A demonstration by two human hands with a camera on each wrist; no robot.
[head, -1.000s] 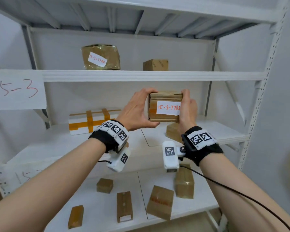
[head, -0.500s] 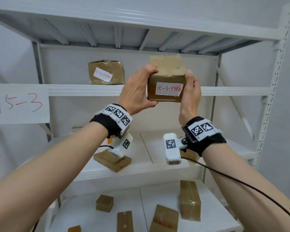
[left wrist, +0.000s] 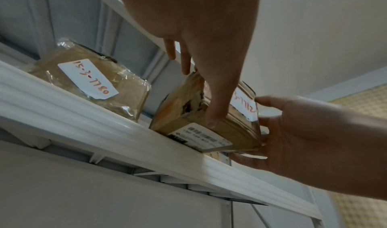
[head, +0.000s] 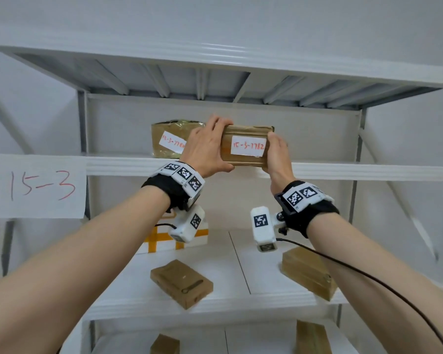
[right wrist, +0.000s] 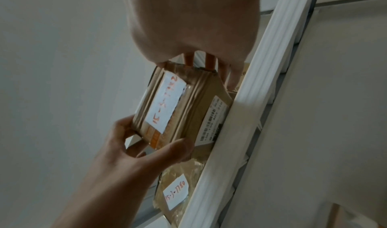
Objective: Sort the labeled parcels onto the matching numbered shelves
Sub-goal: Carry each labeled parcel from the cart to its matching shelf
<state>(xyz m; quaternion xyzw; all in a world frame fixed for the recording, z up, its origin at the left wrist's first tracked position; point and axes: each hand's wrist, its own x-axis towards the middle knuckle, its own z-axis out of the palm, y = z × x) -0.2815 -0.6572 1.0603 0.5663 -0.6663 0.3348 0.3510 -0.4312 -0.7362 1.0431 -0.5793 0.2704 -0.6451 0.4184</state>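
A brown taped parcel (head: 246,146) with a white label reading 15-3-7782 is held between both hands at the front lip of the upper shelf (head: 343,171). My left hand (head: 207,146) grips its left end, fingers over the top and thumb underneath. My right hand (head: 276,150) grips the right end. In the left wrist view the parcel (left wrist: 178,110) is tilted, its lower edge on the lip and its near part overhanging. A paper sign "15-3" (head: 39,186) hangs on this shelf's edge at the left. In the right wrist view the label (right wrist: 165,104) faces the camera.
A plastic-wrapped parcel labelled 15-3-7780 (head: 169,141) sits on the same shelf, just left of the held one. The shelf below holds a white box with orange tape (head: 161,241) and two brown boxes (head: 182,283) (head: 308,272). More boxes (head: 312,335) lie lower down.
Both hands have lifted the parcel from in front of the middle shelf up to the 15-3 shelf and brought it onto the shelf's front lip.
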